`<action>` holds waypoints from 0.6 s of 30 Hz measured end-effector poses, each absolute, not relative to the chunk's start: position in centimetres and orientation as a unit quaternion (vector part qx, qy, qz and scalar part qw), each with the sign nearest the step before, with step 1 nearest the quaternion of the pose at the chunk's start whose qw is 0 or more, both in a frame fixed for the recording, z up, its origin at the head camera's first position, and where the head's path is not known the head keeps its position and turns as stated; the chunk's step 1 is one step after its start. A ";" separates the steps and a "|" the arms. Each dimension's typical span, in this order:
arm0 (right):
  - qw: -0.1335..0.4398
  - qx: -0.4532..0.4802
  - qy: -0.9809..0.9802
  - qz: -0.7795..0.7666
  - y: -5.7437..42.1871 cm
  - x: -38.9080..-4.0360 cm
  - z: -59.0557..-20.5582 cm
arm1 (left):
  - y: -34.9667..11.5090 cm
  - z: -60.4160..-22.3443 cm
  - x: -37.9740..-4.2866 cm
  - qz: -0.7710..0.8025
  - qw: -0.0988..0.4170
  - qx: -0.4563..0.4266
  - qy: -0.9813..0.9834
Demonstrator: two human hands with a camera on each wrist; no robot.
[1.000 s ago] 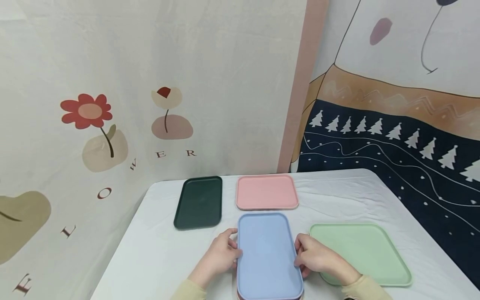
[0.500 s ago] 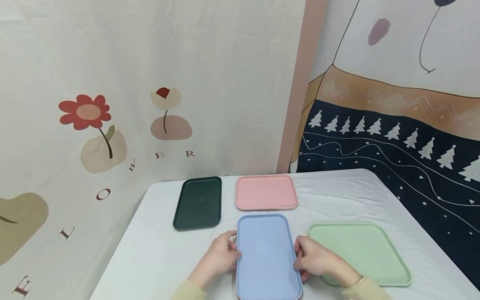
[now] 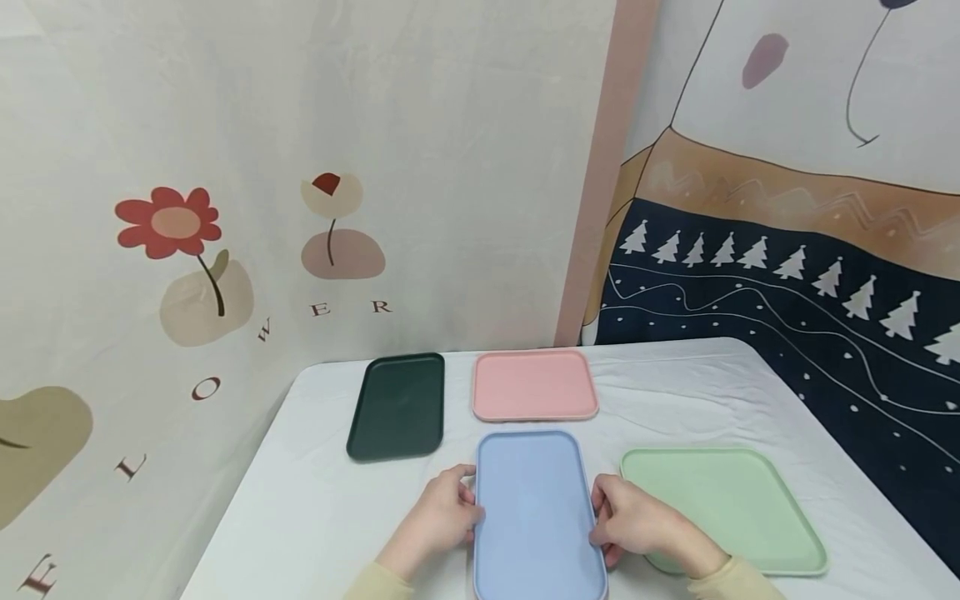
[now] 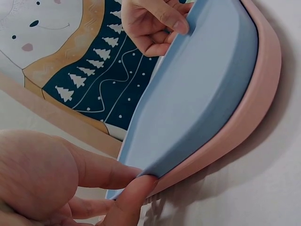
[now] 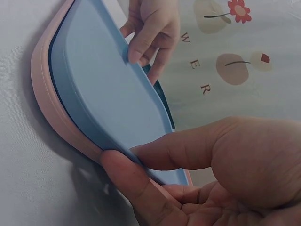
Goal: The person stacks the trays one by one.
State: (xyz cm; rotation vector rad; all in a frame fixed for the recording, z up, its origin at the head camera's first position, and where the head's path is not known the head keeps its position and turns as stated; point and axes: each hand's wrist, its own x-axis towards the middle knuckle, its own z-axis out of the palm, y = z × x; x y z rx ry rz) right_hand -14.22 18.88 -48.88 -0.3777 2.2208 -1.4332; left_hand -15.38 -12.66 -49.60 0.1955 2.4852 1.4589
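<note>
In front of me lies a blue rectangular tray (image 3: pixel 534 517), its long side pointing away from me. Directly under it sits a pink tray (image 4: pixel 268 61), whose rim shows below the blue one in both wrist views. My left hand (image 3: pixel 441 512) pinches the blue tray's left edge between thumb and fingers. On the opposite edge, my right hand (image 3: pixel 630 517) pinches the rim the same way, its thumb on top. Part of the fingers of each hand is hidden below the rims. The right forearm passes over the near left corner of a light green tray (image 3: pixel 727 508).
Toward the back of the white-covered table (image 3: pixel 292 517) lie a dark green tray (image 3: pixel 397 408) on the left and another pink tray (image 3: pixel 534 385) in the middle. Printed cloths hang behind: a flower curtain (image 3: pixel 450 167) and a dark one with white trees (image 3: pixel 787 317) to the right.
The blue tray has shifted very slightly toward me, and less of the tray beneath shows at its near edge. Both hands keep their hold and move with it.
</note>
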 end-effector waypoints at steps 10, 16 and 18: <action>0.235 -0.142 0.813 -0.513 19.0 -14.0 -48.4 | -12.7 -49.3 -15.2 0.496 0.126 0.072 0.856; 0.233 -0.144 0.811 -0.517 19.1 -13.9 -48.6 | -12.8 -49.3 -15.1 0.512 0.128 0.066 0.847; 0.236 -0.145 0.811 -0.516 19.1 -14.0 -48.6 | -12.9 -49.3 -15.2 0.519 0.128 0.062 0.843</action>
